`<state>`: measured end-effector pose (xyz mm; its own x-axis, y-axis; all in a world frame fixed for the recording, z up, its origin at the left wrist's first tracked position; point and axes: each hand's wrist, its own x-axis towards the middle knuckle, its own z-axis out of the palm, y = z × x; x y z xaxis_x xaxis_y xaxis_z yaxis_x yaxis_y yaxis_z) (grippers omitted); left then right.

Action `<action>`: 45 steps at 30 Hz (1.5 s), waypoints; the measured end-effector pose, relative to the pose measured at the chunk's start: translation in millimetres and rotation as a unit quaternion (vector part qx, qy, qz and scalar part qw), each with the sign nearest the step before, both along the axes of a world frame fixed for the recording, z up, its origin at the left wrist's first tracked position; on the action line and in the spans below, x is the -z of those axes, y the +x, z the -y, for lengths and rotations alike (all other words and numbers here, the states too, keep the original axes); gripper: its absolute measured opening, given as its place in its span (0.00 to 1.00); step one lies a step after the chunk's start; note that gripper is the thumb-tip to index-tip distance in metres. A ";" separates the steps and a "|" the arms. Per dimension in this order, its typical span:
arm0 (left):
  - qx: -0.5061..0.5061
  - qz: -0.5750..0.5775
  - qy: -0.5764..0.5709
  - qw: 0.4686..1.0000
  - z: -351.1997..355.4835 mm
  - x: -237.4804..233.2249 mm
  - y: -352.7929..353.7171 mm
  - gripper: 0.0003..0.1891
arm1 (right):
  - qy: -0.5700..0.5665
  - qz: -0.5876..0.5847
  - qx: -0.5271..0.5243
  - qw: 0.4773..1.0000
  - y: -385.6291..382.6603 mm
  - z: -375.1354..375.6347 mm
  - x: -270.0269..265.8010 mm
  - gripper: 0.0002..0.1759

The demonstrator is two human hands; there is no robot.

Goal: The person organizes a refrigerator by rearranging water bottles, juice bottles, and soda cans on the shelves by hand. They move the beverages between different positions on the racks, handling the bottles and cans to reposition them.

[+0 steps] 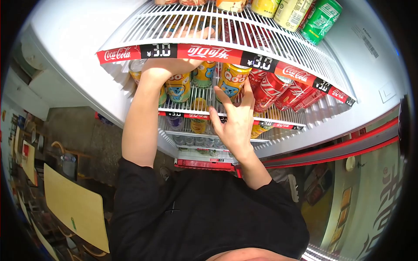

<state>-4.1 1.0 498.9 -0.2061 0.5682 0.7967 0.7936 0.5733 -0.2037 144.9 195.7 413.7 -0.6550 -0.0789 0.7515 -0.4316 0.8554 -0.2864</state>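
Observation:
My right hand (237, 117) is at the front of the middle shelf with its fingers spread. Its fingertips rest against the lower front and right side of a yellow Qoo drink can (234, 81), and the thumb points away from the can. My left hand (176, 66) reaches in behind the price strip, above more yellow Qoo cans (178, 88). Its fingers are partly visible through the wire shelf above; what they touch is hidden. Red Coca-Cola cans (272, 91) stand to the right of my right hand.
The upper wire shelf (244, 30) carries several cans, including a green one (322, 21). A red price strip (209, 53) runs along its front edge. Lower shelves hold more drinks. The fridge's side wall (370, 56) is at right; a pale table (76, 209) stands lower left.

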 end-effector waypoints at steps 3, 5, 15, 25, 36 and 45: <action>-0.011 -0.013 -0.005 1.000 -0.4 -0.3 -0.1 0.17 | -0.047 -0.035 0.000 0.998 1.1 1.4 5.4 0.25; -0.045 0.026 -0.046 0.998 3.7 -2.0 4.4 0.20 | -0.126 -0.044 -0.025 0.991 3.7 1.4 15.4 0.22; -0.053 -0.003 -0.092 0.994 1.9 -7.9 12.7 0.23 | -0.121 -0.091 -0.073 0.986 4.1 -6.5 34.6 0.10; -0.055 -0.111 -0.068 0.990 -4.6 -8.2 5.6 0.14 | -0.108 -0.099 -0.047 0.988 2.4 -2.7 36.3 0.10; -0.079 0.074 -0.082 0.991 6.0 -2.4 10.4 0.25 | -0.074 -0.096 -0.026 0.992 1.7 -2.4 35.4 0.11; -0.080 0.020 -0.083 0.993 7.1 5.0 1.4 0.26 | -0.060 -0.101 -0.025 0.993 0.6 -4.8 35.4 0.12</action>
<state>-2.8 -6.1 493.9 -0.3335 0.6491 0.6837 0.7047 0.6534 -0.2766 145.5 200.5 378.4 -0.4878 -0.0098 0.8729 -0.5313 0.7967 -0.2880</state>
